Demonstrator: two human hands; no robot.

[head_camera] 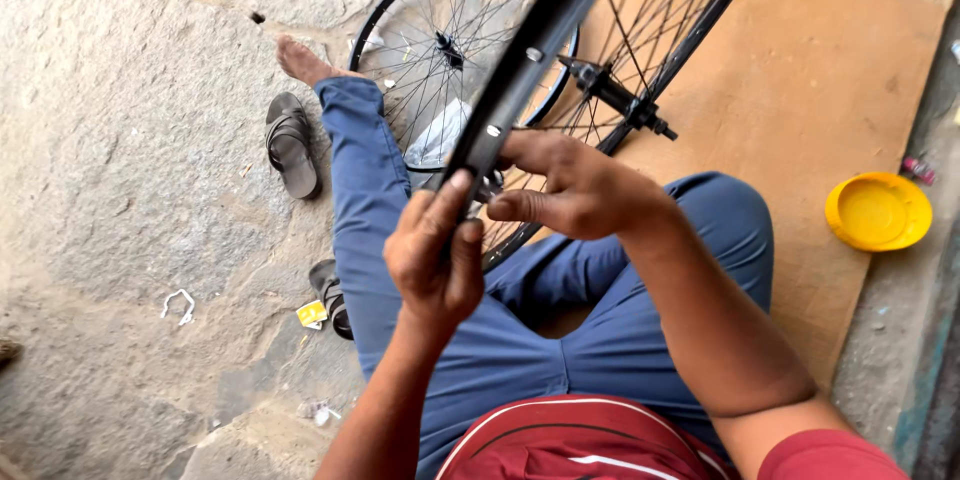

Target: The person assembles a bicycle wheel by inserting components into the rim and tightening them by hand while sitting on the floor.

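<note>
The left hand (pixel 435 255) grips the black wheel rim (pixel 530 55) held over the lap; the right hand (pixel 570 188) pinches at its spokes (pixel 640 30). Another wheel (pixel 440 50) lies on the floor.

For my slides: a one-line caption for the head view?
Both hands, left and right, grip a black spoked rim; second wheel lies behind.

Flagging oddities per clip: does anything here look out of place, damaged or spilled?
Nothing looks damaged or spilled. Both hands, left hand and right hand, hold the black rim. Only stray litter: a white scrap and a yellow wrapper on the stone floor.
</note>
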